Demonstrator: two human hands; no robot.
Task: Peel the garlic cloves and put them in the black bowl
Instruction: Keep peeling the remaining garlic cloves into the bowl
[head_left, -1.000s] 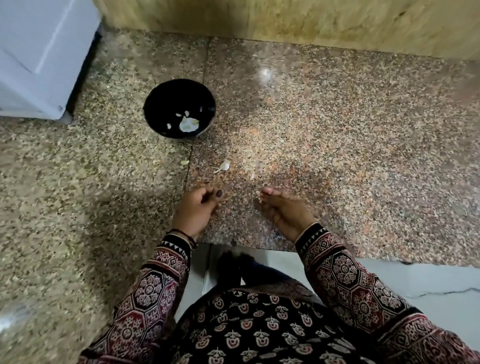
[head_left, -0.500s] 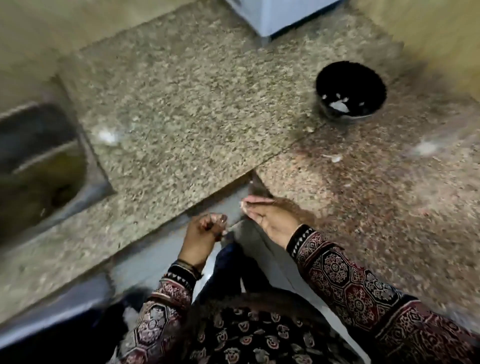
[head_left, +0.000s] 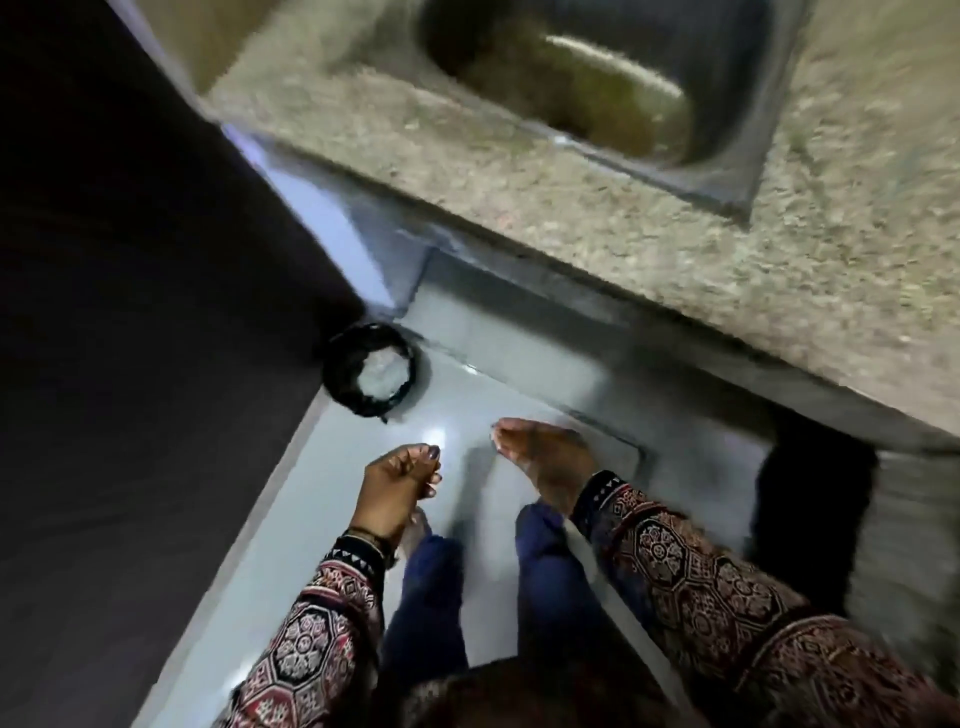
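Note:
The black bowl and the garlic cloves are out of view. My left hand (head_left: 397, 483) hangs over the pale floor with its fingers curled against the thumb, and I see nothing between them. My right hand (head_left: 540, 457) is beside it to the right, cupped with the fingers together. A small pale speck shows at its fingertips; blur hides what it is. A round black bin (head_left: 369, 369) with something white inside stands on the floor, ahead and left of both hands.
The speckled granite counter (head_left: 597, 218) runs diagonally across the upper right, with a steel sink (head_left: 727, 171) set into it. A dark wall or cabinet side (head_left: 130, 312) fills the left. My dark blue trouser legs (head_left: 540, 587) are below my hands.
My view has swung left from the counter and black bowl down to the floor. Both hands have left the counter edge and now hang over the floor near the bin.

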